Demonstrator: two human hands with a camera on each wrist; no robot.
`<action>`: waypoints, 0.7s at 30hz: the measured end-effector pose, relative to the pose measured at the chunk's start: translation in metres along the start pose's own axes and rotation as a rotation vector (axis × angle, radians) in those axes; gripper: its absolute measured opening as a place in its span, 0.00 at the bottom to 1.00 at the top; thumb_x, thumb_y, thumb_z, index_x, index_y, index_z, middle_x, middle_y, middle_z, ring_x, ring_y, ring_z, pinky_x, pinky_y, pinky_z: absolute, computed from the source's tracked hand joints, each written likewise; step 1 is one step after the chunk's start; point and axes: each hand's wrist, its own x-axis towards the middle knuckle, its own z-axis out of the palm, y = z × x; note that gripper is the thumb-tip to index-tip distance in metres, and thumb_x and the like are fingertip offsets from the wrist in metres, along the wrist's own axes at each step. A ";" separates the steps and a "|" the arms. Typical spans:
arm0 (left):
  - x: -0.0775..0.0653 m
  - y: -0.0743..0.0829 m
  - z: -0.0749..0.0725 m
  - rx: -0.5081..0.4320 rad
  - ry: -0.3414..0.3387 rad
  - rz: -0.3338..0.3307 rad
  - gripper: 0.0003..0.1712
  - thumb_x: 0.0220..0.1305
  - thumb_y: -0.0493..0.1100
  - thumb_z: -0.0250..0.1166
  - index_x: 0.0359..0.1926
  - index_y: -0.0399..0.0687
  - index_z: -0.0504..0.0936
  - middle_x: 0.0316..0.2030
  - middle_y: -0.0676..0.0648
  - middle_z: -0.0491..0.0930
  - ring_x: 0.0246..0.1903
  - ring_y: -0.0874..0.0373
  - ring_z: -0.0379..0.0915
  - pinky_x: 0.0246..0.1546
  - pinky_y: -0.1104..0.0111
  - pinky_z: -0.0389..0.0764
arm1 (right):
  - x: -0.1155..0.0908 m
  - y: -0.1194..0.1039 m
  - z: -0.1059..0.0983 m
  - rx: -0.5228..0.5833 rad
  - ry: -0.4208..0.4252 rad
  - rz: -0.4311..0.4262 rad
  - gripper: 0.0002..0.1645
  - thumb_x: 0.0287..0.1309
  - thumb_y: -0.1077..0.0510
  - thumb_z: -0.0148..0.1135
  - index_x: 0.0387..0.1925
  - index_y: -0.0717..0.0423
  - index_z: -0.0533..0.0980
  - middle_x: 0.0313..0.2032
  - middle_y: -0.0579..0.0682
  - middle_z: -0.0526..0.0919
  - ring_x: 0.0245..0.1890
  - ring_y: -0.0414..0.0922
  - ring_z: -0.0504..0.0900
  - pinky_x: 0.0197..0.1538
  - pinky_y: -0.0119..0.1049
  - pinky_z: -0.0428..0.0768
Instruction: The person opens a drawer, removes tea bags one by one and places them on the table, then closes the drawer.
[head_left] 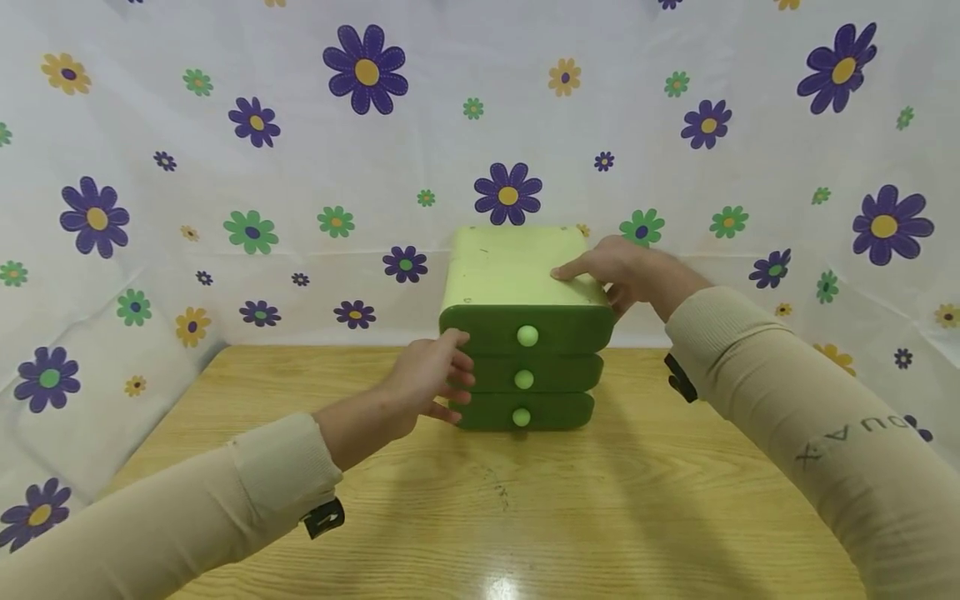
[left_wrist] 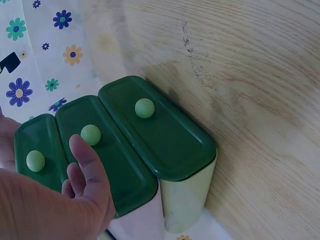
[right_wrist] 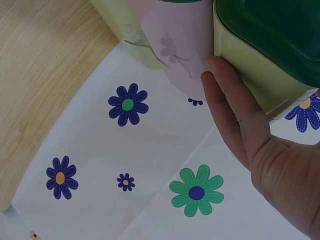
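A small chest of drawers (head_left: 517,267) with a pale green top stands on the table. Its three dark green drawer fronts, each with a round light green knob (head_left: 527,336), face me and are pushed in. My left hand (head_left: 427,379) is at the front left edge, fingers spread and slightly bent; whether it touches is unclear. Beside the upper right edge is my right hand (head_left: 626,267), its thumb resting over the top. In the right wrist view, straight fingers (right_wrist: 240,100) lie along the chest's side. The left wrist view shows the drawer fronts (left_wrist: 160,130) beside the left hand.
The chest stands near the back of a wooden table (head_left: 465,517), close to a white cloth (head_left: 420,150) printed with purple, green and orange flowers. That cloth also hangs at both sides. A dark strap clip (head_left: 324,518) hangs under the left cuff.
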 end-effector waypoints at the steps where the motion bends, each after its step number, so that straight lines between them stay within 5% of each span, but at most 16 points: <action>1: 0.001 0.000 0.003 -0.012 -0.004 0.005 0.30 0.74 0.57 0.46 0.53 0.33 0.76 0.41 0.43 0.78 0.33 0.53 0.78 0.29 0.63 0.85 | 0.000 0.000 0.000 0.001 0.000 0.000 0.49 0.65 0.43 0.63 0.72 0.67 0.52 0.71 0.69 0.60 0.62 0.69 0.72 0.54 0.56 0.82; 8: 0.010 0.002 0.025 -0.115 -0.031 0.046 0.26 0.72 0.53 0.52 0.49 0.33 0.80 0.36 0.43 0.84 0.28 0.54 0.83 0.29 0.60 0.87 | 0.001 0.001 0.000 0.032 0.002 0.004 0.48 0.65 0.44 0.63 0.71 0.67 0.53 0.69 0.69 0.62 0.61 0.69 0.74 0.51 0.55 0.84; 21: 0.022 0.006 0.062 -0.267 -0.158 0.032 0.35 0.72 0.61 0.54 0.53 0.30 0.77 0.49 0.30 0.82 0.32 0.49 0.87 0.34 0.57 0.88 | 0.001 0.002 -0.002 0.014 0.018 -0.002 0.46 0.64 0.43 0.64 0.69 0.67 0.56 0.68 0.66 0.64 0.61 0.69 0.74 0.53 0.55 0.83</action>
